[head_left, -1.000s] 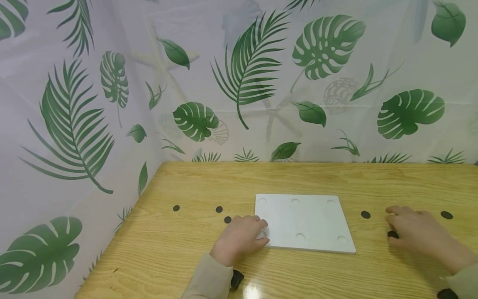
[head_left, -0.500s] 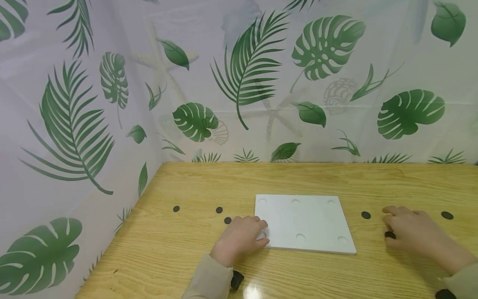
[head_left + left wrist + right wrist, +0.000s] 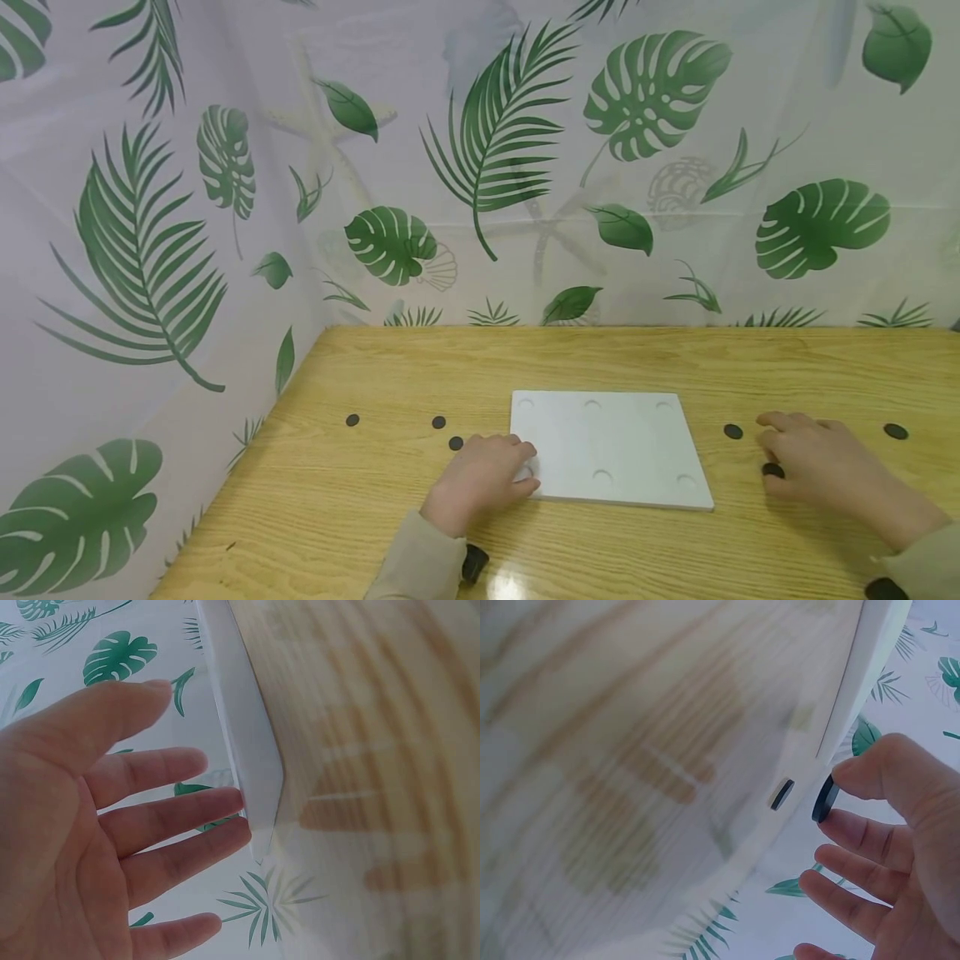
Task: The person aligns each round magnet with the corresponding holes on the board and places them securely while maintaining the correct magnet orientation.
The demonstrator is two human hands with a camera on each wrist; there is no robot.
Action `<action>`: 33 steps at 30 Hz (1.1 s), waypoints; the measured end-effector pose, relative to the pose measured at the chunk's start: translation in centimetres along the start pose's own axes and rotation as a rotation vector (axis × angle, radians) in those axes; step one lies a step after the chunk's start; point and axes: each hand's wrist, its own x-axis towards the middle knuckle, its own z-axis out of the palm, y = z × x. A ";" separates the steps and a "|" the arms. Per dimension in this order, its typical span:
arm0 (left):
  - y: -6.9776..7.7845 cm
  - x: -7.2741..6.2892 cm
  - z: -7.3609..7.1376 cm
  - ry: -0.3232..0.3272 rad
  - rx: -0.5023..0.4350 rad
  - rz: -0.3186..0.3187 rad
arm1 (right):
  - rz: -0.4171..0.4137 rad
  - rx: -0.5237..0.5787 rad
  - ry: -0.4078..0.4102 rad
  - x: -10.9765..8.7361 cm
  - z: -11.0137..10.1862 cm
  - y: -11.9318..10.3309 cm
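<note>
A white rectangular board with several shallow round recesses lies flat on the table. My left hand rests at its left edge, fingers extended; in the left wrist view some fingertips touch the white board and nothing lies in the palm. To the right of the board, my right hand holds a small black disc. The right wrist view has that black disc pinched between thumb and index finger, apart from the tabletop, with the other fingers loosely spread.
Two black discs lie right of the board, a near one and a far one. Left of it are three more: one beside my left hand, another behind it, and the outermost. A leaf-printed cloth backs the wooden table.
My right hand has moved slightly left toward the board, carrying the black disc along. The left hand stays in place at the board's edge.
</note>
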 end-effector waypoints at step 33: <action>0.1 -0.1 -0.1 0.009 0.008 0.007 | -0.035 0.008 -0.006 1.2 -0.9 -2.5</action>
